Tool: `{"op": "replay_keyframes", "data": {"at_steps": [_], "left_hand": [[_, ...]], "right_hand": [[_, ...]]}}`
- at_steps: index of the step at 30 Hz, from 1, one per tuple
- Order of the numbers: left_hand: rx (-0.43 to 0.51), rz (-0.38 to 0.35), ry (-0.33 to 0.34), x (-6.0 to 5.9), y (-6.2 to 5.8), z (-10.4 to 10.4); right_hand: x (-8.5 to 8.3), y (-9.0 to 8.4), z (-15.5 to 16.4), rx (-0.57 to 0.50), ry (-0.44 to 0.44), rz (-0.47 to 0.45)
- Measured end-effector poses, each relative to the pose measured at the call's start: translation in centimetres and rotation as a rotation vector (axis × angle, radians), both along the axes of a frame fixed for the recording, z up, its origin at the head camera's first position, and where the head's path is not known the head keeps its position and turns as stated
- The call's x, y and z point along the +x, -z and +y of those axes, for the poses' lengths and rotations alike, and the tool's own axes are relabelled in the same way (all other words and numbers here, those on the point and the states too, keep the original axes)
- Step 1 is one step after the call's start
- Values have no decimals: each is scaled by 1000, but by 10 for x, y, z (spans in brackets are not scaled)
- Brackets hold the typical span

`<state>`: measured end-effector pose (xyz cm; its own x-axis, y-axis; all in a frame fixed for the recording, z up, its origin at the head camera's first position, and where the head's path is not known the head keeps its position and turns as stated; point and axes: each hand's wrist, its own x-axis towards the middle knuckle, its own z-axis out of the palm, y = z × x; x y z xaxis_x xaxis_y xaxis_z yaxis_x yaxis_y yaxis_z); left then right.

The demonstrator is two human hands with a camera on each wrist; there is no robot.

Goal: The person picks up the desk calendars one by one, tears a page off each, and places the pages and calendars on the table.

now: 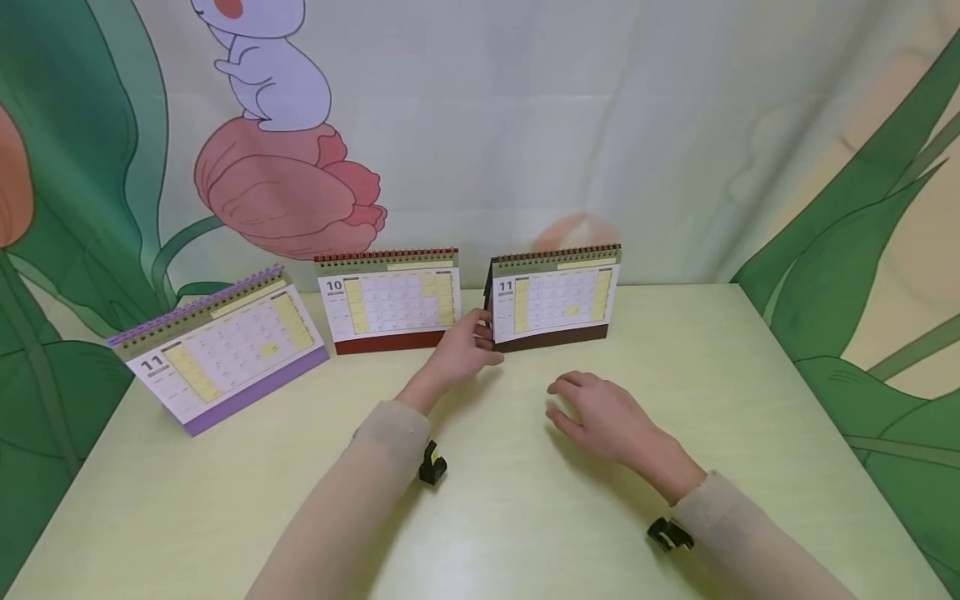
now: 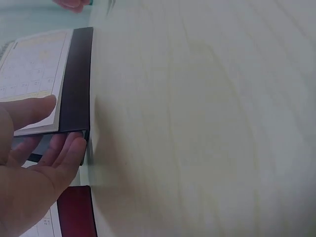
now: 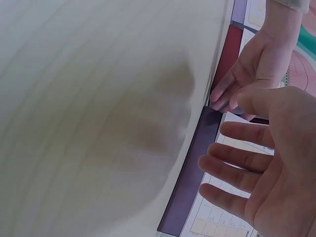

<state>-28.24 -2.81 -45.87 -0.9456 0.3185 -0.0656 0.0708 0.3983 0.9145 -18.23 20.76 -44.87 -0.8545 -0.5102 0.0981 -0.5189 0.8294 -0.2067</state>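
Three desk calendars stood in a row along the back of a pale green tabletop (image 1: 525, 517), in front of a curtain printed with leaves, a pink tulip and a white cartoon animal. On your far left a purple-based calendar (image 1: 225, 346) showing 11 was angled toward you; in the middle stood a red-based calendar (image 1: 388, 300) showing 10; to its right stood a dark brown-based calendar (image 1: 555, 298) showing 11. Your left hand (image 1: 465, 354) was at the lower left corner of the dark brown-based calendar, thumb on the front page and fingers tucked behind the edge, so it pinched that corner while the calendar still stood on the tabletop, just beside the red one. The left wrist view confirmed this light grip: thumb on the page, fingers under the dark base strip. Your right hand (image 1: 600, 417) hovered low over the tabletop in front of that calendar, fingers loosely spread and holding nothing, not touching it. By my judgement, you were at the start of handling the brown calendar, with one side taken and the other free. The next move would likely call for a steadier hold, bringing your right hand to the opposite edge, since a one-corner pinch could twist or tip the stand against its red neighbour.
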Motion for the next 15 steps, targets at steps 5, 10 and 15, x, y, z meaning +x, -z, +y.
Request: {"op": "replay_keyframes", "data": {"at_steps": [5, 10, 15], "left_hand": [[-22, 23, -26, -5, 3, 8], [-58, 66, -51, -10, 7, 13], [-79, 93, -77, -11, 7, 15]], "right_hand": [[-1, 0, 0, 0, -4, -9], [-2, -2, -2, -9, -11, -19], [-1, -3, -2, -12, -15, -27]]}}
